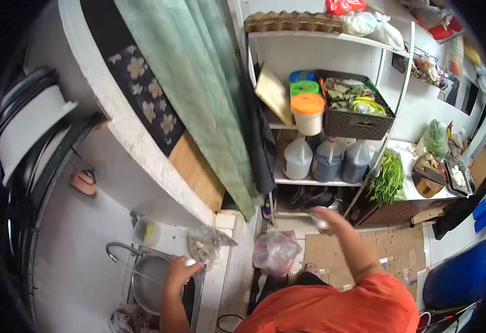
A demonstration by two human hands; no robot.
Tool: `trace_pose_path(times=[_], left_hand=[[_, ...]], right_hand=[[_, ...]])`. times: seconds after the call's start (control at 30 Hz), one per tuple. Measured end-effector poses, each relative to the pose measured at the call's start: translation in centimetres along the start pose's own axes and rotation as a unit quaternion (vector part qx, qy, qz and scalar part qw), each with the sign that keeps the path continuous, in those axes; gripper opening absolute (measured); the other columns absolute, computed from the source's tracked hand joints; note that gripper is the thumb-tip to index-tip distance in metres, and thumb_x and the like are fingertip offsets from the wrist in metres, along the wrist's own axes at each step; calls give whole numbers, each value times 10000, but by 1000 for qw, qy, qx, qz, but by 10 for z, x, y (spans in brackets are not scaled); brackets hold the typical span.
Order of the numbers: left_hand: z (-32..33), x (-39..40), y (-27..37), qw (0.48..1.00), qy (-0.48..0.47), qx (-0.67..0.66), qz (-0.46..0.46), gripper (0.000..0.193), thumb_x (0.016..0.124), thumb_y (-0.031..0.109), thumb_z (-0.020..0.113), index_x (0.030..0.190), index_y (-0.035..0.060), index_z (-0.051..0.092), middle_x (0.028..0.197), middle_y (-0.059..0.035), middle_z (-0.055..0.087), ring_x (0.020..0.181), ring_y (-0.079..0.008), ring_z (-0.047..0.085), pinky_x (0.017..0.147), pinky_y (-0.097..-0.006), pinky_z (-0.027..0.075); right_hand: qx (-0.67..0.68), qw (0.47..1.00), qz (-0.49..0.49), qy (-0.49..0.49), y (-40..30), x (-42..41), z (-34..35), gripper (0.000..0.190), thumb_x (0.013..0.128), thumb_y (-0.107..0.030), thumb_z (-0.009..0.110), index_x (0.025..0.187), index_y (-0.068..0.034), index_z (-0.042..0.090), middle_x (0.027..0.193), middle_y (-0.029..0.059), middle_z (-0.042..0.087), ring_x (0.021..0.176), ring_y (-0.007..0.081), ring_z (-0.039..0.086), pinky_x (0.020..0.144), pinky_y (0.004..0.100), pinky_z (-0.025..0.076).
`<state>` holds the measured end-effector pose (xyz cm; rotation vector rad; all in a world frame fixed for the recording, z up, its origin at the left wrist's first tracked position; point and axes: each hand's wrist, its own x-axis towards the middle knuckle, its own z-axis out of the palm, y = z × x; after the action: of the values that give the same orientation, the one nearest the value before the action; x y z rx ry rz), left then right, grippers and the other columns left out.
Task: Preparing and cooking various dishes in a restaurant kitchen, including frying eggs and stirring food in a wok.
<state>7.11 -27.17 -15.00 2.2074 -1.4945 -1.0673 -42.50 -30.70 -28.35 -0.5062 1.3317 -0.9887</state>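
Note:
Over the right part of the sink, my left hand holds a small white rounded thing by its fingertips; its kind cannot be told. Water runs from the curved metal faucet into a round metal basin just left of that hand. My right hand is stretched out in front of the low shelf, blurred, with something whitish at its fingers. Between the two hands, a clear plastic bag with reddish contents stands on the floor.
A white shelf bears plastic jugs and a dark vegetable basket. Leafy greens lie on the counter at right, above flattened cardboard. A crumpled plastic bag sits beside the sink; a blue barrel stands lower right.

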Motion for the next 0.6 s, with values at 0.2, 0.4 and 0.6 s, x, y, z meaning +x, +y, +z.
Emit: trace_pose_path(times=[0.2,0.4,0.6], left_hand=[[-6,8,231,944,-94,29,315,412,692,386,694,817,6,594,865,-89,571,610,-124,534,532,-256,439],[-43,-22,480,812,-23,-160,561,305,775,319,613,953,89,521,714,-20,568,648,-87,545,412,-226,391],[-42,-10,704,739,275,-17,615,630,583,562,684,822,-15,600,587,-84,515,496,-183,536,432,-302,453]], right_hand=[[110,924,-85,356,11,-115,-207,305,677,-293,668,921,-135,574,781,19,543,661,179,495,522,355,398],[515,756,-143,377,39,-124,-353,349,648,-429,674,769,-180,461,625,-12,457,424,162,418,367,235,353],[274,765,-346,470,93,-85,-416,509,772,-361,572,1201,-143,407,1097,82,465,895,202,524,687,299,487]])
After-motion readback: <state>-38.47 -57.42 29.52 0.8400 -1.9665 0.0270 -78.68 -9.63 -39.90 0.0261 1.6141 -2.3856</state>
